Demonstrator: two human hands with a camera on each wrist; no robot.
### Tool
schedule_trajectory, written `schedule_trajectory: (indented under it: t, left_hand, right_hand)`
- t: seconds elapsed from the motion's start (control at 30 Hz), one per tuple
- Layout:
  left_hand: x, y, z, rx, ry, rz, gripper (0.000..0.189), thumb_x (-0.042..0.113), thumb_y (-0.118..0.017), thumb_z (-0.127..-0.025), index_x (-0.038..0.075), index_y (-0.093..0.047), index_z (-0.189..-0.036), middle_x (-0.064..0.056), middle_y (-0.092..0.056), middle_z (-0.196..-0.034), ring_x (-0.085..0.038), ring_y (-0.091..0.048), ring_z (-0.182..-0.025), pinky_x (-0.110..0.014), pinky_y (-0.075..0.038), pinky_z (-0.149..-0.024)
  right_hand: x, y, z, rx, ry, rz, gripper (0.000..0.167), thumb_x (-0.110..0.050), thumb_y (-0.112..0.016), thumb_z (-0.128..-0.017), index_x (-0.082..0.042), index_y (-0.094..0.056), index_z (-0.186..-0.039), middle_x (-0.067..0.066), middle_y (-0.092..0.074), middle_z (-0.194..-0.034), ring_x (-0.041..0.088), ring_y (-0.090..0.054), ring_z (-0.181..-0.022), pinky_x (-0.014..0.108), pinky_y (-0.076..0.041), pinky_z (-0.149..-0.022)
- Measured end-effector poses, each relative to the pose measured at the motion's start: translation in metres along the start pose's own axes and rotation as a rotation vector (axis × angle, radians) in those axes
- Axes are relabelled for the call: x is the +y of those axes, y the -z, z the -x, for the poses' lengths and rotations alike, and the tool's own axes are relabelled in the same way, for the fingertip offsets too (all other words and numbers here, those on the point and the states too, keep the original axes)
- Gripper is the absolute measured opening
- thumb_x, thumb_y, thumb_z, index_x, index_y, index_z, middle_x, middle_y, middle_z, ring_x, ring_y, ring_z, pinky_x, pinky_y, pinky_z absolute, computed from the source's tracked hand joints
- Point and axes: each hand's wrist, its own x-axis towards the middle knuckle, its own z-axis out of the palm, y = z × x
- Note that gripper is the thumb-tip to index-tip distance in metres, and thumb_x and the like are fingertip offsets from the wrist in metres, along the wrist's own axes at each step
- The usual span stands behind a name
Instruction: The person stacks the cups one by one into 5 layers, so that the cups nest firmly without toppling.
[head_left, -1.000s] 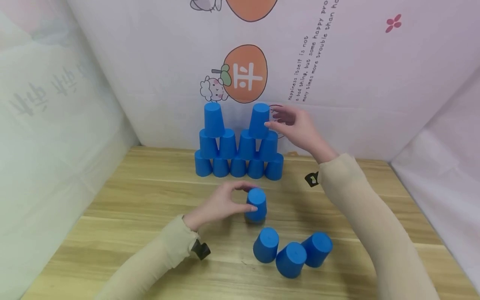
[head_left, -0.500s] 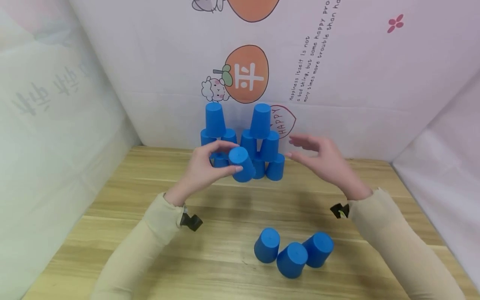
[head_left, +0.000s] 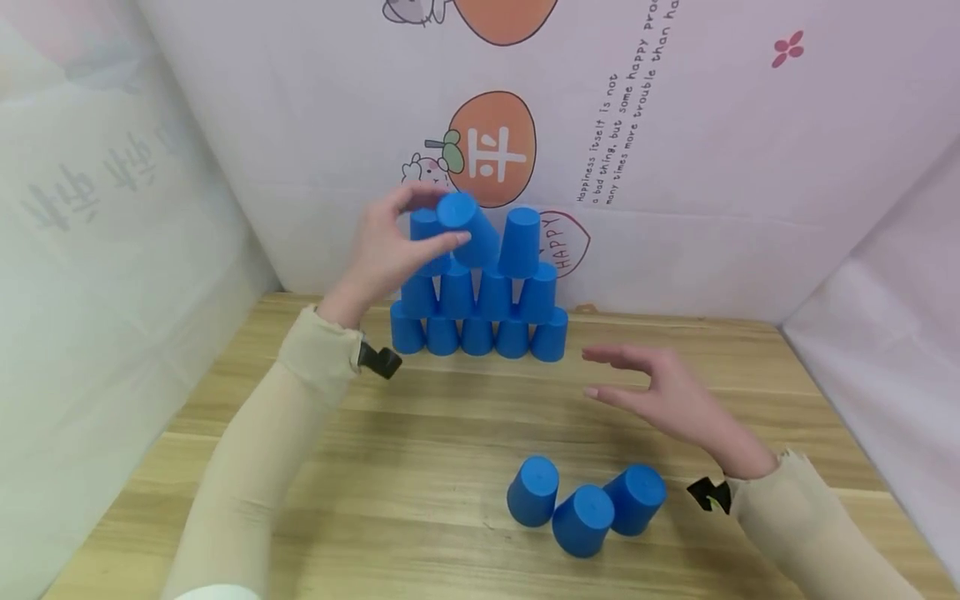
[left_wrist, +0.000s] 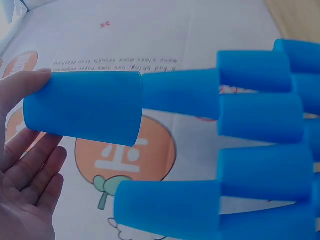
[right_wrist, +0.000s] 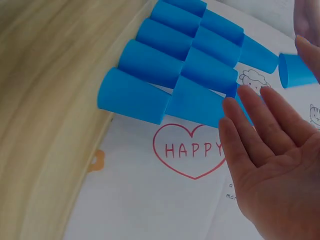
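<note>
My left hand point(head_left: 390, 250) pinches an upside-down blue cup point(head_left: 471, 229) near its base, thumb on one side and fingers on the other. The held cup is tilted and overlaps the gap between the two top cups of a stacked wall in the head view. That wall is of upside-down blue cups in rows: a bottom row point(head_left: 477, 335), a second row point(head_left: 495, 296), and on top a right cup point(head_left: 521, 242) and a left cup point(head_left: 429, 262), partly hidden by the held cup and hand. My right hand point(head_left: 667, 392) hovers over the table, fingers extended, holding nothing.
Three more upside-down blue cups stand close together near the front: a left one point(head_left: 533, 492), a middle one point(head_left: 583, 521) and a right one point(head_left: 636, 500). Behind the wooden table point(head_left: 390, 467) hangs a printed white cloth point(head_left: 697, 167), just behind the stack.
The left hand has lifted a cup off the table and carried it up and back to the stack's top. The right hand has drawn away from the top right cup, toward the front right.
</note>
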Motion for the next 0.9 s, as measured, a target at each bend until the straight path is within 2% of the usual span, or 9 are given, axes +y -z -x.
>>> schedule_trajectory:
  t: [0.13,0.23,0.37,0.57,0.77,0.9]
  left_hand:
    - [0.003,0.006,-0.026,0.032,-0.006,-0.065,0.059,0.042,-0.083,-0.086,0.012,-0.064,-0.132,0.006,-0.067,-0.125,-0.005,-0.057,-0.116,-0.029,-0.041,-0.104]
    - [0.002,0.008,-0.041,0.038,0.025,-0.105,0.06,0.046,-0.081,-0.085,0.013,-0.064,-0.133,0.007,-0.067,-0.125,-0.005,-0.057,-0.114,-0.028,-0.042,-0.101]
    - [-0.003,0.007,-0.052,0.025,0.093,-0.145,0.061,0.051,-0.081,-0.084,0.016,-0.064,-0.131,0.007,-0.067,-0.124,-0.01,-0.057,-0.115,-0.03,-0.045,-0.098]
    - [-0.015,-0.002,-0.055,-0.032,0.176,-0.219,0.065,0.06,-0.078,-0.082,0.018,-0.067,-0.13,0.006,-0.067,-0.123,-0.016,-0.057,-0.117,-0.031,-0.048,-0.095]
    - [-0.03,-0.014,-0.047,-0.084,0.175,-0.26,0.063,0.059,-0.08,-0.08,0.018,-0.07,-0.127,0.006,-0.069,-0.119,-0.015,-0.06,-0.114,-0.033,-0.049,-0.097]
    - [-0.035,-0.019,-0.043,-0.113,0.181,-0.27,0.061,0.057,-0.081,-0.081,0.017,-0.071,-0.126,0.004,-0.069,-0.118,-0.015,-0.06,-0.11,-0.03,-0.051,-0.09]
  right_hand:
    - [0.003,0.0,0.012,-0.021,0.016,-0.012,0.047,-0.033,-0.078,-0.093,-0.013,-0.067,-0.134,-0.001,-0.066,-0.132,0.027,-0.06,-0.123,0.054,-0.049,-0.1]
    - [0.006,0.0,0.022,-0.041,-0.008,-0.026,0.048,-0.033,-0.078,-0.092,-0.014,-0.066,-0.134,-0.003,-0.066,-0.132,0.027,-0.06,-0.122,0.054,-0.049,-0.1]
    - [0.012,-0.002,0.036,-0.064,-0.038,-0.037,0.047,-0.034,-0.078,-0.092,-0.018,-0.066,-0.135,-0.004,-0.065,-0.133,0.027,-0.06,-0.122,0.052,-0.05,-0.099]
    - [0.019,-0.004,0.055,-0.102,-0.037,-0.064,0.046,-0.031,-0.081,-0.09,-0.022,-0.067,-0.132,-0.006,-0.067,-0.129,0.017,-0.061,-0.12,0.032,-0.051,-0.098]
    - [0.022,-0.006,0.068,-0.153,-0.038,-0.104,0.045,-0.029,-0.083,-0.088,-0.022,-0.068,-0.13,-0.004,-0.07,-0.126,0.015,-0.062,-0.118,0.037,-0.053,-0.097]
    - [0.025,-0.006,0.073,-0.201,-0.034,-0.146,0.045,-0.027,-0.083,-0.088,-0.018,-0.068,-0.13,0.001,-0.07,-0.126,0.015,-0.063,-0.116,0.037,-0.054,-0.095]
